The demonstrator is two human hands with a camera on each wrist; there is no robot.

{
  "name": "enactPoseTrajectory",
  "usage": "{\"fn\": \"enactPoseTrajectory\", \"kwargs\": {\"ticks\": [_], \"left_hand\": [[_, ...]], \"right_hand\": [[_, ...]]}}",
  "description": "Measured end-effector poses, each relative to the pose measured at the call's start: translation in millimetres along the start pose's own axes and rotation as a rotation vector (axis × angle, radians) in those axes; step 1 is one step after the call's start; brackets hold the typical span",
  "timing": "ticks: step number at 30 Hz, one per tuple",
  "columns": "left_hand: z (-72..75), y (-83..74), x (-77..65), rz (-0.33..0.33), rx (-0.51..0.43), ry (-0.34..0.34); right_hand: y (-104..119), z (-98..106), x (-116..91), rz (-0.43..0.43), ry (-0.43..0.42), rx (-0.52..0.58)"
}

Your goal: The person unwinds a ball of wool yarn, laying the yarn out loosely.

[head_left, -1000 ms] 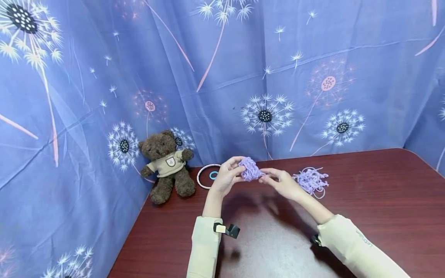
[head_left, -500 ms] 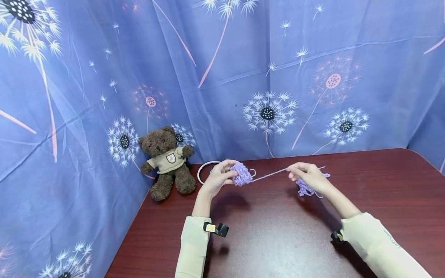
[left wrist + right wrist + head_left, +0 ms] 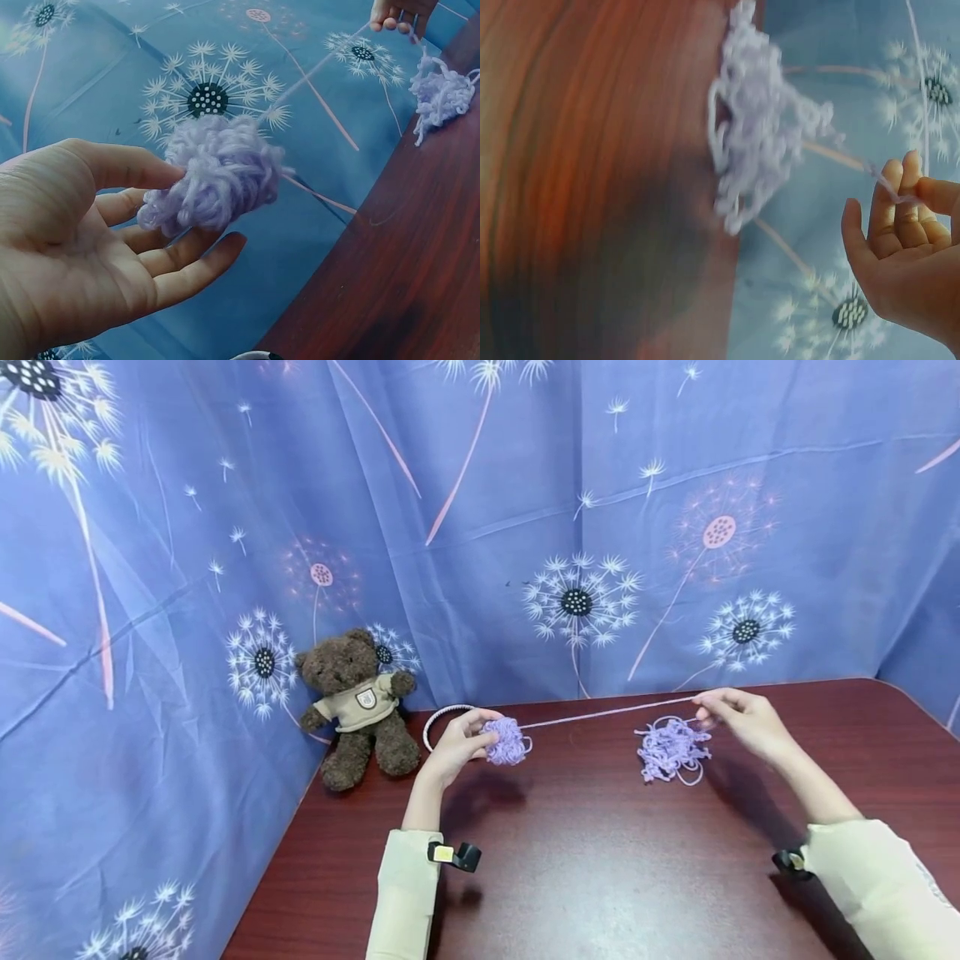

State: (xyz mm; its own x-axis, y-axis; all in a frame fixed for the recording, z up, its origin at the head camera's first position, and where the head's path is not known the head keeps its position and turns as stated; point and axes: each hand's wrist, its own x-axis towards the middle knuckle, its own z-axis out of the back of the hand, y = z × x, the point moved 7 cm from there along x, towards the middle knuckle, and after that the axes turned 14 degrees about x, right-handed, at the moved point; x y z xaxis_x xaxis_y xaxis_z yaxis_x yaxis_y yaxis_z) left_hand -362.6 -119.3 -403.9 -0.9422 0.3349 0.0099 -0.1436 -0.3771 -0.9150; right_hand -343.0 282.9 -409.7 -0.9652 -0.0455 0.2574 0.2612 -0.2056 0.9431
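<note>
Two hands are raised over a dark red-brown table (image 3: 600, 860), well apart, with one line of yarn stretched between them. The left hand (image 3: 452, 752) pinches a ball of lilac yarn (image 3: 507, 743), its thumb laid on the near side and its fingers behind and beneath; from that wrist I see the lower fingers reaching out under the bundle. A small loose loop pokes out from the ball's right side. The right hand (image 3: 742, 720), farther over, pinches the strand (image 3: 607, 715) between thumb and forefinger, with its other fingers loosely bent. The strand looks taut and nearly straight, climbing slightly from the ball to those fingertips, and a short length runs on from them to a tangled pile of the same yarn (image 3: 670, 752). That pile lies on the table just beside the right hand, toward the middle, with loops straying from its edges.

Cream sleeves (image 3: 405, 893) cover both forearms, and a black wrist mount (image 3: 455, 856) sits at each cuff. Behind the left hand a white ring (image 3: 429, 727) shows, partly hidden by it. Farther left a brown teddy bear (image 3: 339, 665) in a beige shirt with a badge sits against the blue curtain (image 3: 480, 610), which is printed with white and pink dandelions.
</note>
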Motion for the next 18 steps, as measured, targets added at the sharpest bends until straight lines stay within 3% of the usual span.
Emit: {"fn": "enactPoseTrajectory", "kwargs": {"ticks": [9, 18], "left_hand": [[24.4, 5.4, -2.1, 0.005, -0.067, -0.138], [46.8, 11.2, -10.1, 0.030, -0.064, -0.242]], "right_hand": [[-14, 42, -10, -0.049, -0.071, -0.053], [-26, 81, -20, -0.126, -0.120, 0.110]]}}
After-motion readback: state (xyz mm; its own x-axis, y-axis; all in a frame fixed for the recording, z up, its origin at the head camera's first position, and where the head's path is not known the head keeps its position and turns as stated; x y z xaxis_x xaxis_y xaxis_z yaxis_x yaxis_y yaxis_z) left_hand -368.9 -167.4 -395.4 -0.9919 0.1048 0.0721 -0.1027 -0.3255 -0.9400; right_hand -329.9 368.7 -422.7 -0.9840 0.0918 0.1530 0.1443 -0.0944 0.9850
